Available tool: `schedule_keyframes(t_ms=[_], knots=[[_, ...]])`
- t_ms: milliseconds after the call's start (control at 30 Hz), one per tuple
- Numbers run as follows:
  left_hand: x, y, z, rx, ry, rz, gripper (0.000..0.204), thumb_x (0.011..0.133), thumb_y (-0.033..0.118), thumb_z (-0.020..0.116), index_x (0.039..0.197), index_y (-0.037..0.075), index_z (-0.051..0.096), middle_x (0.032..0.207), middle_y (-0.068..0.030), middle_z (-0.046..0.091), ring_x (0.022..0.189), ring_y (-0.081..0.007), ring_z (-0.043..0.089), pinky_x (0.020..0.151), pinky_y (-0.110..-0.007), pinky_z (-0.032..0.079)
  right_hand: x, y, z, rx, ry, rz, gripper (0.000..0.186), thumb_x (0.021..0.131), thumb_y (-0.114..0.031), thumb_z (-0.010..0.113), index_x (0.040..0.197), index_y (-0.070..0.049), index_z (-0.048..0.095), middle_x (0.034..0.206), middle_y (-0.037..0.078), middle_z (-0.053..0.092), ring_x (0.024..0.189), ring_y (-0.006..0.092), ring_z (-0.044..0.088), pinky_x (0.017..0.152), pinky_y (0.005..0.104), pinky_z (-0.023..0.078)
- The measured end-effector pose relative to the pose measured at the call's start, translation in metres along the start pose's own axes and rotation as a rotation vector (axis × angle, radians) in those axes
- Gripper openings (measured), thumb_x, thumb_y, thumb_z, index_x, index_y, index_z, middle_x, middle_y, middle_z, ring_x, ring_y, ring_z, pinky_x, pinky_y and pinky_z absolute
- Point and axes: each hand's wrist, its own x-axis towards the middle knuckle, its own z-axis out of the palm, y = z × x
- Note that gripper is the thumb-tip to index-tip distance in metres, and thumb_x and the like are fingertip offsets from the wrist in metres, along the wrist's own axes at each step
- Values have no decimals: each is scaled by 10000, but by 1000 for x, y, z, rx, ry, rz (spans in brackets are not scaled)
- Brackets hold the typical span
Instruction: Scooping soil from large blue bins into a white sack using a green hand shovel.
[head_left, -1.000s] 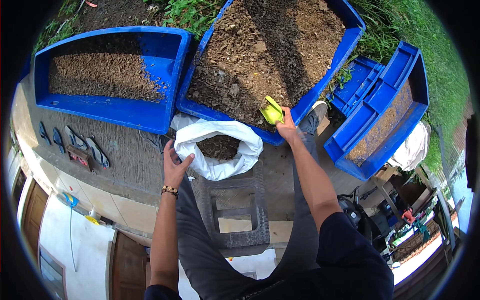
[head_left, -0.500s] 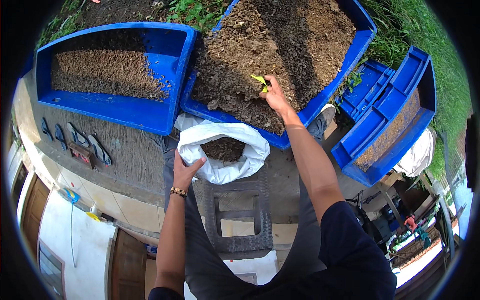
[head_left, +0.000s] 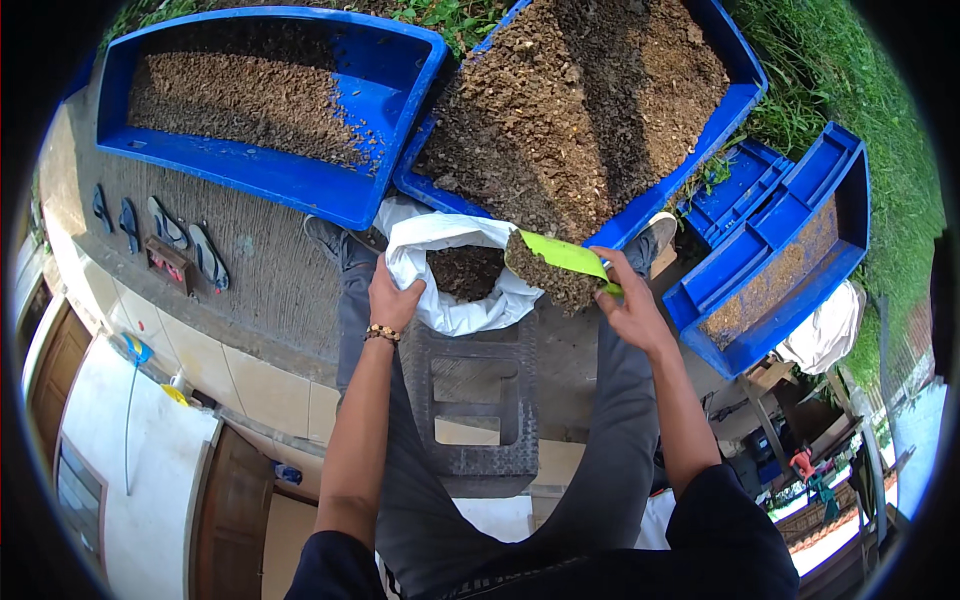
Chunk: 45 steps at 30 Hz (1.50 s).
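Note:
My right hand grips a lime-green scoop by its end. Brown crumbly material fills the scoop, which tilts over the right rim of a white sack. My left hand, with a beaded bracelet on its wrist, pinches the sack's left rim and holds the mouth spread. Dark crumbly material shows inside the sack. Just beyond it lies a large blue tray heaped with brown, lumpy material.
At the far left a second blue tray holds a thinner layer. Smaller blue trays stand on the right above a white bundle. A dark slatted stool is between my legs. Sandals lie at left.
My right hand has drawn the scoop out of the large tray, now loaded, and brought it nearer, to the sack's rim. My left hand still holds the sack. The view has shifted somewhat.

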Motion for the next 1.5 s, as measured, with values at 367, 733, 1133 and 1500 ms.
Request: schedule_keyframes(t_ms=[367, 733, 1133, 1500], knots=[[-17, -18, 1, 223, 31, 163, 641, 677, 41, 668, 1305, 44, 544, 1106, -213, 576, 1069, -409, 551, 953, -447, 457, 21, -83, 136, -303, -86, 307, 507, 832, -159, 688, 1232, 97, 508, 1032, 288, 666, 1025, 428, 646, 885, 514, 512], [-13, -19, -2, 176, 25, 69, 722, 683, 79, 671, 1377, 43, 477, 1137, -228, 565, 1077, -408, 555, 967, -452, 452, -32, 33, 13, -187, 328, 443, 579, 798, -199, 653, 1333, -37, 502, 900, 216, 704, 885, 367, 690, 772, 476, 510], [-14, -19, 1, 84, -1, 49, 665, 681, 48, 647, 1329, -2, 511, 1185, -209, 600, 1131, -363, 583, 996, -406, 440, 178, 180, 77, 273, 660, 115, 269, 835, -93, 604, 1074, -34, 498, 745, 63, 588, 599, 127, 534, 558, 302, 443], [-13, -38, 5, 60, -10, 3, 645, 711, 44, 636, 1335, -27, 490, 1213, -200, 603, 1126, -316, 593, 983, -382, 441, 275, 135, 76, 769, 755, -81, 234, 806, -51, 556, 1024, -10, 480, 651, 42, 532, 472, 109, 491, 410, 264, 383]])
